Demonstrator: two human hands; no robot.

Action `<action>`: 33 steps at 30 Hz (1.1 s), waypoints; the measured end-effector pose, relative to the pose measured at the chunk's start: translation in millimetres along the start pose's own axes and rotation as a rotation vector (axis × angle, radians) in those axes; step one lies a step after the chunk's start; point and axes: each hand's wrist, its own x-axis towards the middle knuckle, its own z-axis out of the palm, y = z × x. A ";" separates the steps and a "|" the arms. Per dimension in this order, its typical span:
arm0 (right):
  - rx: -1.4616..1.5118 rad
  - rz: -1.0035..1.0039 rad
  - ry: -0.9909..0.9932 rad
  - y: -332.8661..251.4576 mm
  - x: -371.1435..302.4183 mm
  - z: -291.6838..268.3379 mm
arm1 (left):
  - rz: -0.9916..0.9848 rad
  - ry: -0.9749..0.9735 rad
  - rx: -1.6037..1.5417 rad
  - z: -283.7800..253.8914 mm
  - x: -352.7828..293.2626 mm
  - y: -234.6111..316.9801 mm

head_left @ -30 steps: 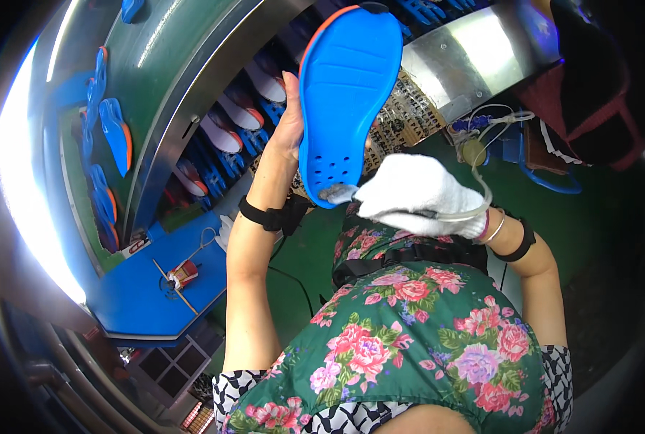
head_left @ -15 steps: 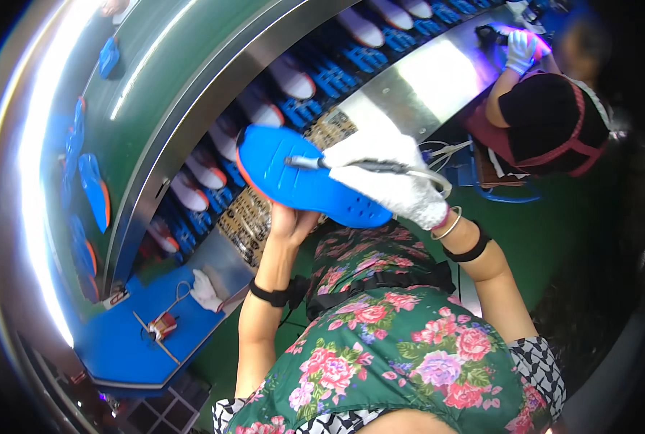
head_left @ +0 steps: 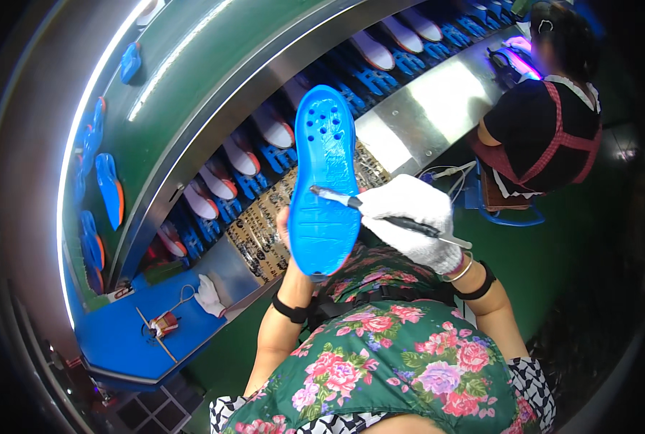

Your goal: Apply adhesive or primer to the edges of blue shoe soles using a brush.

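A blue shoe sole [head_left: 326, 163] stands nearly upright in the middle, its inner face toward me. It has a cluster of round holes at the far end and ridges at the near end, and the surface shines wet in places. My bare left hand [head_left: 291, 269] holds it from behind and from its left edge, most fingers hidden. My right hand [head_left: 411, 217], in a white knit glove, grips a dark-handled brush [head_left: 333, 196]. Its bristles touch the middle of the sole. A thin pale tube [head_left: 455, 241] runs from the brush's back end.
Beyond the sole, a rack holds white shoe uppers [head_left: 241, 155] and blue pieces. A green conveyor [head_left: 167, 98] at left carries blue soles [head_left: 109, 189]. A blue table [head_left: 113, 340] at lower left bears a white glove [head_left: 208, 295] and a wire-wrapped tool [head_left: 165, 324]. A co-worker [head_left: 547, 130] sits at right.
The sole has turned from lying slantwise to upright, its holed end now pointing away from me. My right hand and the brush have moved slightly right and nearer; the bristles now touch mid-sole.
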 end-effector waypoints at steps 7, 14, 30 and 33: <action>-0.063 -0.055 0.030 -18.1 17.6 -4.5 | 0.025 -0.058 0.260 -7.5 7.7 -12.5; -0.274 -0.258 -0.045 -6.4 41.3 0.9 | -0.067 0.085 0.438 7.9 -1.7 -20.2; -0.125 -0.068 0.061 -16.3 25.0 18.3 | -0.007 0.217 0.570 -11.6 -4.6 -22.3; -0.129 -0.078 -0.045 -18.6 13.4 29.4 | -0.032 0.254 0.625 -2.9 -0.9 -20.3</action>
